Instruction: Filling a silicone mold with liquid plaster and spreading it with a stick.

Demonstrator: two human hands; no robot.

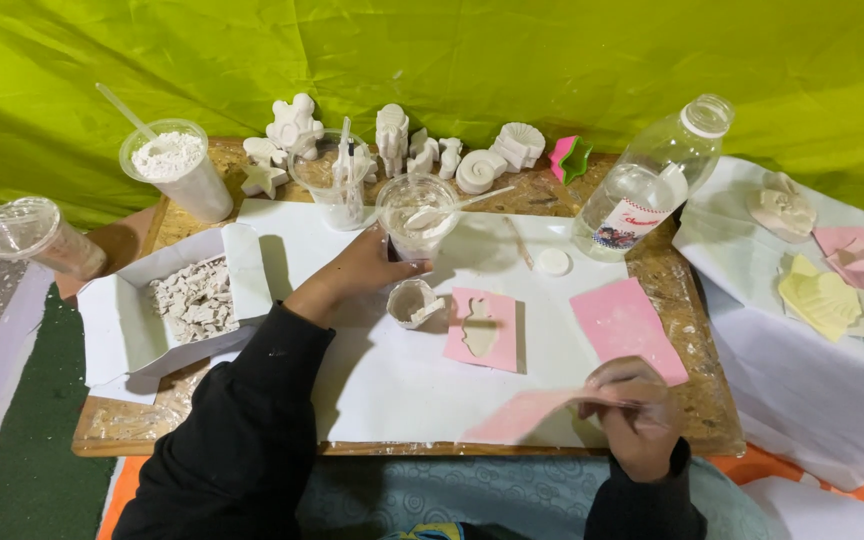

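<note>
The wooden table [692, 400] carried everything, with a wide white sheet [402, 380] over its middle and a green cloth backdrop [452, 50] hung behind its far edge. At the left edge sat an open white box [117, 330] of broken plaster pieces, and near the far right corner a clear plastic bottle [652, 180] lay tilted, its white cap [553, 262] off and resting on the sheet. Along the far edge stood a row of finished white plaster figures [392, 135], so casting had clearly gone a good way already, by my reading. A cup of white powder [177, 165] stood at the far left corner. The left hand [367, 265] was wrapped around a clear cup of white mix [417, 215] with a spoon in it, toward the far middle of the sheet. Just in front, a pink mould [482, 328] held poured plaster, done as far as I could tell, while a second pink mould [624, 325] beside it looked unfilled. At the near edge, the right hand [637, 415] pinched a pink sheet [532, 410]. A small cup [412, 303] sat beside the filled mould.
</note>
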